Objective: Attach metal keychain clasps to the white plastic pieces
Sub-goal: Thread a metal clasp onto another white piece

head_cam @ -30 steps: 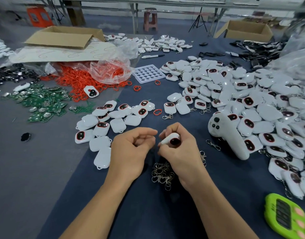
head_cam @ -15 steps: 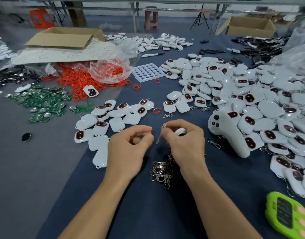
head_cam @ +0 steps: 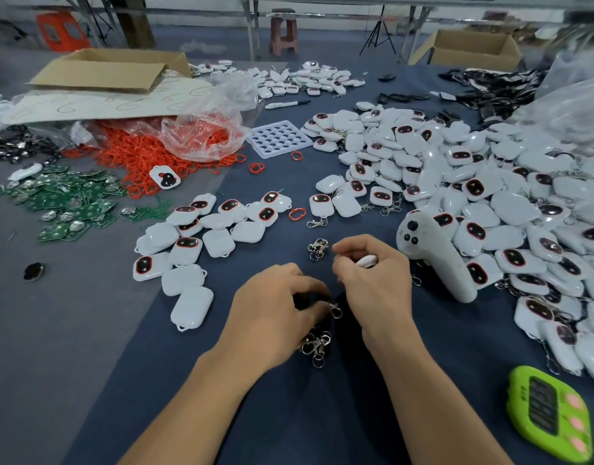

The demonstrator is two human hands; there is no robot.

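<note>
My right hand (head_cam: 372, 283) grips a white plastic piece (head_cam: 367, 261), mostly hidden inside the curled fingers. A metal clasp (head_cam: 317, 248) shows just left of that hand's fingertips; whether it hangs from the piece or lies on the cloth I cannot tell. My left hand (head_cam: 279, 310) is lower, at a small heap of metal clasps (head_cam: 317, 345), its fingertips pinching one clasp (head_cam: 335, 310) at the heap's top. A loose group of white plastic pieces (head_cam: 191, 250) lies to the left.
A white handheld controller (head_cam: 436, 260) lies right of my hands against a big pile of white pieces (head_cam: 490, 196). A green timer (head_cam: 550, 417) sits near right. Red rings (head_cam: 144, 156), green circuit boards (head_cam: 64, 203), a white tray (head_cam: 279, 139) and a cardboard box (head_cam: 104, 70) lie farther back.
My left hand dropped from beside the right hand down to the clasp heap. My right hand kept the white piece and shifted right; a clasp now shows beyond its fingertips.
</note>
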